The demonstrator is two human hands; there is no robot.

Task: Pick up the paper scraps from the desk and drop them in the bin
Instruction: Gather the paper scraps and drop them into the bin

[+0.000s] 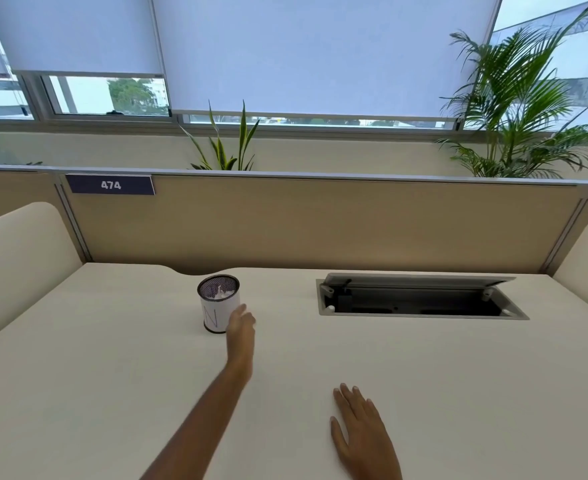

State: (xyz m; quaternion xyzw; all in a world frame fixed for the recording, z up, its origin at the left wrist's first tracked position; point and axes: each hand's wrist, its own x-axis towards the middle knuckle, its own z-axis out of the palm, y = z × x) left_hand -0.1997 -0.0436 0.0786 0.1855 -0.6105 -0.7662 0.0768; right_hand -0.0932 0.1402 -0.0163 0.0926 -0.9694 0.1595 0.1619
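While right hand (pixel 358 431) lies flat on the desk (pixel 112 358), left hand (pixel 242 329) hangs slack-fingered beside the bin (pixel 216 315).

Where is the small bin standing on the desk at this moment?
In the head view the mesh bin stands left of centre near the back edge of the desk, just beside the left hand and well left of the open cable hatch.

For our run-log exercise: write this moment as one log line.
left hand beside bin, grip unclear | right hand flat on desk | paper scraps in bin | none visible on desk
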